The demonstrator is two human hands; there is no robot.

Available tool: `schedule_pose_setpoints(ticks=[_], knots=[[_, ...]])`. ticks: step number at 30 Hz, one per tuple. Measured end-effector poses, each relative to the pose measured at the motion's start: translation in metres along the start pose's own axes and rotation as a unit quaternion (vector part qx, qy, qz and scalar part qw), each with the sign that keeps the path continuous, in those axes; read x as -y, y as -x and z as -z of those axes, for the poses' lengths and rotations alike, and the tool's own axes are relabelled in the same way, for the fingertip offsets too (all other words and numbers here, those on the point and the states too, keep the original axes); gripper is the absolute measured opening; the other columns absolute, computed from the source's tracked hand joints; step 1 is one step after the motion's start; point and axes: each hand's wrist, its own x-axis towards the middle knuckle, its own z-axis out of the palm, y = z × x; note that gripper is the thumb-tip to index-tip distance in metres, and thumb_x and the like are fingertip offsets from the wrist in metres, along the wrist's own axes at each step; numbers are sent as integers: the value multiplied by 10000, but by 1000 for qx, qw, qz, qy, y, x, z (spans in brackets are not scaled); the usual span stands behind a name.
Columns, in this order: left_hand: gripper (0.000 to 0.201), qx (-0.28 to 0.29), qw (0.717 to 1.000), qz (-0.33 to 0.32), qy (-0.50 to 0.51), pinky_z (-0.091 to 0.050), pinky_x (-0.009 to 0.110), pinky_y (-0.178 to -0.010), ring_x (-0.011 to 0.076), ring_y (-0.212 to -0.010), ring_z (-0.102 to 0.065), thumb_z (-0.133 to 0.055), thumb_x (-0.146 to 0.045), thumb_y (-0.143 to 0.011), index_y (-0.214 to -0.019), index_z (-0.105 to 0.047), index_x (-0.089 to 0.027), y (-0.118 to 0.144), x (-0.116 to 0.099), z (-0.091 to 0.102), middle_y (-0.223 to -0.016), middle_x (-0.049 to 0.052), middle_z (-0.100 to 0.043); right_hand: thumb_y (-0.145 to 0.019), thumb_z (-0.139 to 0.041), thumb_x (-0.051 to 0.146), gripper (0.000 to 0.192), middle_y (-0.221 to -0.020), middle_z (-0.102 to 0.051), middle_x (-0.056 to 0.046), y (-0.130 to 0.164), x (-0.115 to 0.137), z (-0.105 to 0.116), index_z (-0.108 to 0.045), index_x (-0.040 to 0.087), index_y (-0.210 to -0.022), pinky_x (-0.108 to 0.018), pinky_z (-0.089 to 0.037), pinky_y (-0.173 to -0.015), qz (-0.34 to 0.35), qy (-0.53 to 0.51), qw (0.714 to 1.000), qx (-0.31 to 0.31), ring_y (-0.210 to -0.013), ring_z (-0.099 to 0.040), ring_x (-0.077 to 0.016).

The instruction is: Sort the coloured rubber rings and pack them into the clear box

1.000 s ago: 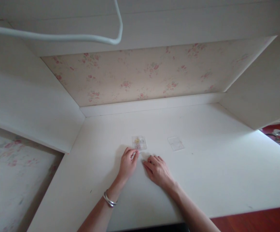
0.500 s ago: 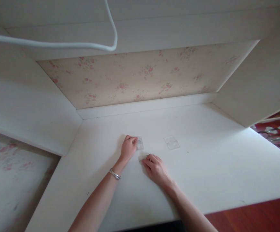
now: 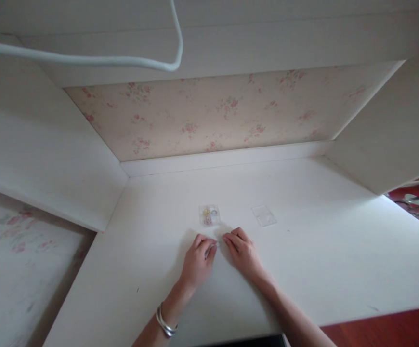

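Note:
My left hand (image 3: 199, 260) is closed in a pinch near the front of the white surface. A tiny pale, shiny bit shows at its fingertips, too small to name. Close beside it on the right, the fingers of my right hand (image 3: 243, 253) are also pinched together, and what they hold, if anything, is hidden. Just beyond both hands lies a small clear plastic box (image 3: 217, 221) with compartments. Little ring-shaped pieces sit in it, one yellowish (image 3: 206, 212), one pinkish (image 3: 207, 220) and one dark or silvery (image 3: 214, 212). A flat clear plastic piece (image 3: 263, 216) lies farther right.
White panels (image 3: 372, 130) stand at both sides of the white surface (image 3: 321, 250), with a floral back wall (image 3: 202, 115) behind. A white bent tube (image 3: 104, 61) crosses the upper left. Shiny metal items (image 3: 417, 200) lie beyond the right panel over a red floor (image 3: 386, 325).
My left hand has come off the clear box and moved nearer to me, beside my right hand. The box and its small pieces are now uncovered. The view has shifted slightly.

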Motion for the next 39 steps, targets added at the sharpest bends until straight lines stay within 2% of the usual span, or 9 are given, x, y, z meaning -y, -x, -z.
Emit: schedule_pose_setpoints(ticks=[5, 10, 13, 18, 24, 27, 31, 35, 39], knots=[[171, 46, 995, -19, -86, -492, 303, -793, 173, -848, -591, -520, -243, -882, -999, -644, -237, 3, 0, -3, -920, 41, -591, -929, -469, 306, 225, -842, -561, -43, -14, 1, 2, -671, 210, -902, -278, -462, -721, -24, -35, 999, -28, -781, -554, -152], [153, 52, 990, -32, -127, -463, 301, -777, 165, -828, -578, -494, -209, -894, -894, -647, -223, 4, 1, -4, -889, 36, -597, -912, -493, 354, 236, -842, -574, -41, -55, 7, 4, -680, 213, -882, -289, -457, -727, -24, -19, 997, -67, -776, -558, -157], [144, 57, 989, -33, -135, -447, 309, -770, 166, -826, -572, -498, -205, -897, -877, -640, -221, 6, 3, -6, -887, 28, -601, -910, -486, 370, 252, -842, -575, -42, -79, 7, -2, -682, 214, -878, -290, -453, -735, -15, -12, 996, -93, -779, -561, -159], [181, 60, 987, -33, -142, -436, 334, -778, 179, -838, -564, -455, -195, -919, -857, -625, -207, 10, 6, -7, -883, 35, -592, -896, -493, 374, 264, -839, -578, -42, -94, -4, -19, -702, 213, -883, -288, -449, -723, -13, 7, 998, -56, -756, -567, -153], [204, 44, 995, -23, -90, -456, 337, -756, 183, -818, -569, -410, -203, -934, -863, -602, -205, 10, 4, -4, -885, 49, -581, -899, -479, 406, 308, -824, -590, -49, -73, -11, -8, -696, 194, -846, -296, -448, -677, -65, 1, 995, -75, -707, -553, -155], [223, 18, 999, -7, -31, -472, 321, -768, 176, -835, -574, -376, -251, -954, -887, -586, -212, 9, 4, -2, -902, 52, -568, -902, -475, 421, 323, -818, -594, -61, -47, -10, 3, -687, 186, -834, -296, -453, -627, -77, -11, 994, -80, -670, -542, -158], [209, -17, 999, 23, 23, -479, 291, -788, 153, -851, -577, -377, -282, -960, -921, -567, -206, 3, 5, -1, -925, 45, -553, -913, -471, 381, 277, -864, -580, -75, -10, -9, 8, -680, 201, -887, -270, -460, -579, -65, -10, 997, -43, -715, -561, -167], [177, -46, 999, 14, 4, -479, 280, -791, 152, -865, -581, -406, -272, -950, -930, -568, -202, -14, 4, 2, -930, 42, -555, -907, -490, 339, 226, -914, -563, -69, 3, -6, 7, -655, 230, -1017, -264, -476, -624, -41, 20, 999, -12, -779, -568, -169], [164, -69, 996, -4, -61, -478, 286, -806, 160, -874, -589, -421, -258, -941, -944, -575, -203, -46, -3, 9, -942, 44, -562, -905, -489, 289, 196, -868, -558, -54, -3, -6, 6, -670, 231, -951, -281, -465, -697, 5, 71, 997, -1, -764, -555, -161]])
